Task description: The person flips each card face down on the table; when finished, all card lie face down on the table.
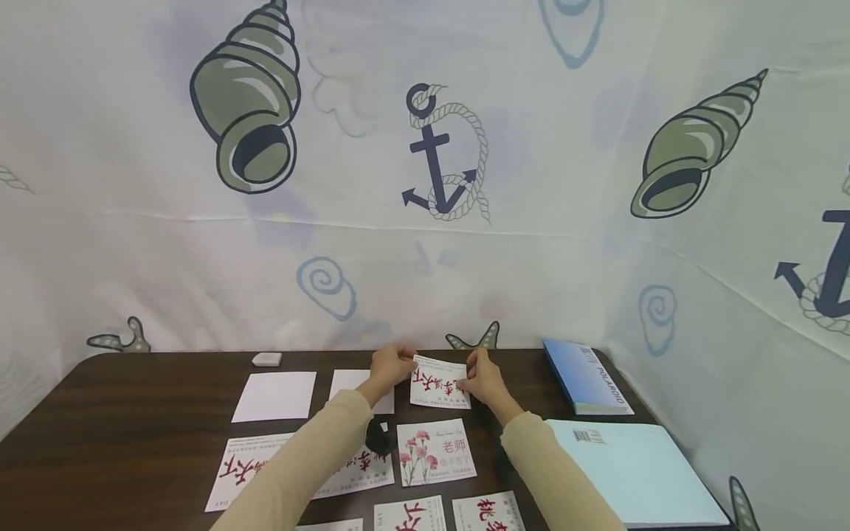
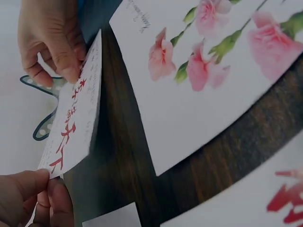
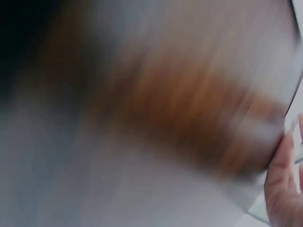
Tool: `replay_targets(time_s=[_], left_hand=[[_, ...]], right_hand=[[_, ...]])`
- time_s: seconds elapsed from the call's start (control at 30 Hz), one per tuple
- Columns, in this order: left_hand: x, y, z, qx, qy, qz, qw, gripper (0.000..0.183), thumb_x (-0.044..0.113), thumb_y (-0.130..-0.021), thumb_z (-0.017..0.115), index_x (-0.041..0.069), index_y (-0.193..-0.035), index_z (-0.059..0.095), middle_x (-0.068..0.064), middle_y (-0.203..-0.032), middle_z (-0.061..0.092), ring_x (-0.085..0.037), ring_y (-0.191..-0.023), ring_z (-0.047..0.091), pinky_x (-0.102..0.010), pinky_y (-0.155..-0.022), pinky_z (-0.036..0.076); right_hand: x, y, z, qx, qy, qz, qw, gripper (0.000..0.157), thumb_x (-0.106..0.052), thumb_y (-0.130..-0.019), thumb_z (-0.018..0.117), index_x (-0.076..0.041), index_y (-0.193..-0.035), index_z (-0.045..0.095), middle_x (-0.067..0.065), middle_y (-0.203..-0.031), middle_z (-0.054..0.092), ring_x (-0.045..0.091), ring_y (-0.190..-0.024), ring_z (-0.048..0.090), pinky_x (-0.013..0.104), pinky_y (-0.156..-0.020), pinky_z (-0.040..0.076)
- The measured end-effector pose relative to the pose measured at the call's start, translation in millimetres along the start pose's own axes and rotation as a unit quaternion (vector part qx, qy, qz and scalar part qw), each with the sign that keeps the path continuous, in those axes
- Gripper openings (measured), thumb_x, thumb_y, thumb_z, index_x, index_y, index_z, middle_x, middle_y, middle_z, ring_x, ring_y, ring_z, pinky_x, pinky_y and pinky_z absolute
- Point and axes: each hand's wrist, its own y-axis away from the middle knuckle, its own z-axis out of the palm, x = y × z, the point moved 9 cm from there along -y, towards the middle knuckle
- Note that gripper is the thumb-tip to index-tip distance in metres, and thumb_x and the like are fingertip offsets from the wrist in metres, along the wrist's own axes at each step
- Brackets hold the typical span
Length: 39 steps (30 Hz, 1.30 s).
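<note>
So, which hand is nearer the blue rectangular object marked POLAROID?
Right. The right hand is left of the blue object, not touching; the left hand is farther left, beyond the white paper card with red writing.

Smooth matt paper card [image 1: 438, 396], wood-grained tabletop [image 1: 133, 435], creased matt cloth backdrop [image 1: 358, 199]

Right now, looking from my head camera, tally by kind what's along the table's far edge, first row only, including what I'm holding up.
Held red-lettered card: 1
Plain-looking white cards, one partly hidden: 2
Small white block: 1
Blue item marked POLAROID: 1
Total: 5
</note>
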Motion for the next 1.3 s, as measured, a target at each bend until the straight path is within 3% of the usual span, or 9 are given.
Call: replay_targets(time_s=[0.17,0.33,0.47,0.57,0.73,0.83,0.93,1.1,1.3], left_hand=[[-2.5,1.7,-7.2,-0.002,0.0,0.0,1.0,0.015,0.001,-0.079,0.067,0.002,-0.094,0.069,-0.007,-0.081,0.066,-0.012,-0.066,0.06,-0.024,-0.059,0.052],[2.1,2.1,-13.6,-0.007,0.028,-0.002,0.9996,0.016,0.002,-0.078,0.064,0.001,-0.093,0.067,-0.004,-0.077,0.065,-0.007,-0.057,0.058,-0.022,-0.055,0.052],[12.8,6.3,-17.7,-0.007,0.034,0.009,0.9994,0.016,0.002,-0.075,0.063,0.001,-0.091,0.066,-0.004,-0.074,0.066,-0.004,-0.052,0.058,-0.02,-0.051,0.051],[19.3,10.6,-18.4,-0.011,0.042,0.017,0.9989,0.016,0.003,-0.076,0.062,0.001,-0.092,0.065,-0.005,-0.075,0.067,-0.003,-0.051,0.058,-0.021,-0.051,0.052],[25.7,16.9,-11.8,-0.053,0.125,0.028,0.9903,0.019,0.007,-0.09,0.057,-0.006,-0.103,0.063,-0.015,-0.09,0.067,-0.015,-0.066,0.067,-0.028,-0.064,0.056],[23.6,20.5,-3.8,-0.092,0.156,0.022,0.9833,0.027,0.012,-0.095,0.053,-0.005,-0.116,0.06,-0.022,-0.106,0.064,-0.027,-0.084,0.067,-0.035,-0.075,0.055],[15.9,22.9,1.0,-0.103,0.137,0.009,0.9851,0.036,0.012,-0.094,0.056,-0.003,-0.126,0.055,-0.022,-0.117,0.062,-0.031,-0.092,0.065,-0.037,-0.08,0.054],[6.8,25.0,-4.9,-0.047,0.085,0.011,0.9952,0.045,0.012,-0.085,0.067,-0.004,-0.125,0.056,-0.019,-0.107,0.066,-0.022,-0.085,0.066,-0.034,-0.074,0.055],[7.0,32.0,-12.4,0.016,-0.003,0.025,0.9996,0.043,0.014,-0.078,0.074,0.0,-0.118,0.063,-0.012,-0.094,0.069,-0.023,-0.083,0.063,-0.034,-0.071,0.052]], right_hand=[[-17,14,1.3,0.036,-0.042,-0.018,0.998,0.031,-0.003,-0.077,0.073,0.001,-0.101,0.053,0.009,-0.078,0.053,0.016,-0.068,0.046,0.026,-0.059,0.038],[-52,30,19.9,-0.016,-0.095,-0.063,0.993,0.025,-0.013,-0.081,0.073,0.001,-0.095,0.058,0.004,-0.077,0.054,0.011,-0.068,0.046,0.021,-0.057,0.039],[-77,39,29.1,-0.03,-0.066,-0.115,0.991,0.033,-0.022,-0.077,0.076,0.001,-0.092,0.057,0.007,-0.076,0.056,0.008,-0.066,0.044,0.019,-0.058,0.038],[-85,44,29.3,-0.021,-0.045,-0.138,0.989,0.03,-0.017,-0.076,0.076,0.0,-0.091,0.056,0.007,-0.075,0.057,0.006,-0.064,0.045,0.019,-0.057,0.039],[-90,48,11.8,0.027,-0.049,-0.164,0.985,0.014,0.0,-0.078,0.069,0.001,-0.089,0.061,0.007,-0.074,0.061,0.009,-0.064,0.053,0.019,-0.057,0.044],[-88,48,-3.9,0.067,-0.08,-0.156,0.982,0.011,0.002,-0.08,0.067,0.001,-0.09,0.063,0.008,-0.075,0.062,0.009,-0.065,0.054,0.019,-0.058,0.046],[-80,46,-14.2,0.081,-0.155,-0.124,0.977,0.013,0.004,-0.082,0.065,0.002,-0.095,0.063,0.011,-0.079,0.063,0.008,-0.065,0.055,0.024,-0.06,0.052],[-63,43,-20.0,0.078,-0.278,-0.063,0.955,0.021,0.006,-0.085,0.061,0.008,-0.105,0.058,0.016,-0.084,0.062,0.01,-0.069,0.057,0.03,-0.064,0.056],[-34,40,-23.6,0.094,-0.319,0.009,0.943,0.026,0.007,-0.085,0.059,0.011,-0.11,0.054,0.01,-0.081,0.059,0.012,-0.069,0.056,0.022,-0.061,0.053]])
